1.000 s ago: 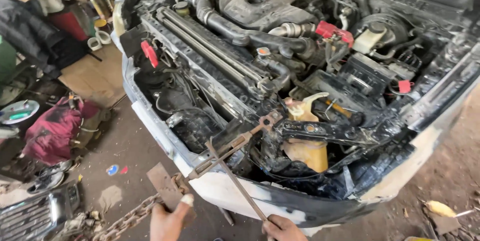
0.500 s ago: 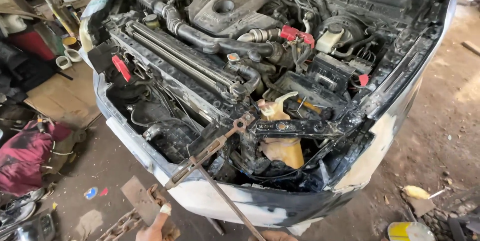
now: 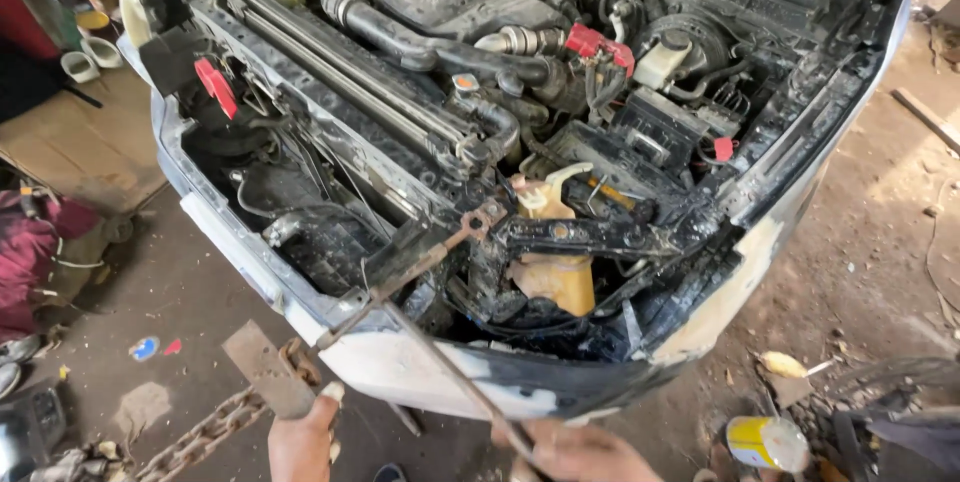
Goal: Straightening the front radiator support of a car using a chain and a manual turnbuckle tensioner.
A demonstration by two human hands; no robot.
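We're looking down into an open engine bay [image 3: 520,92] from the front of the car, bumper off, white lower panel [image 3: 440,372] exposed.

Our left hand [image 3: 305,437] is at the bottom edge of the view, fingers closed round a flat rusty metal plate [image 3: 265,367]; a rusty chain [image 3: 205,432] runs from the plate's lower end, down-left toward the floor [image 3: 180,292]. Plate sits tilted, just in front of the white panel, not clearly touching it.

Our right hand [image 3: 585,452] is low centre-right, wrapped round the near end of a thin rusty rod [image 3: 455,372]. Rod runs up-left from that hand and meets a longer rusty bar [image 3: 420,262] near the panel's top edge. The bar goes diagonally up-right into the bay and ends at a small round fitting beside the yellowish reservoir [image 3: 550,252], approx. centre frame. Can't tell if rod and bar are one joined piece.

Round about: radiator [image 3: 340,72] across the upper left of the bay, red clip [image 3: 215,82] at its left end, red cap [image 3: 595,42] further back by the engine. On the floor, a yellow-and-white can [image 3: 765,442] right of our right hand, cardboard sheet [image 3: 60,142] far left, dark red bag [image 3: 30,252] below it.
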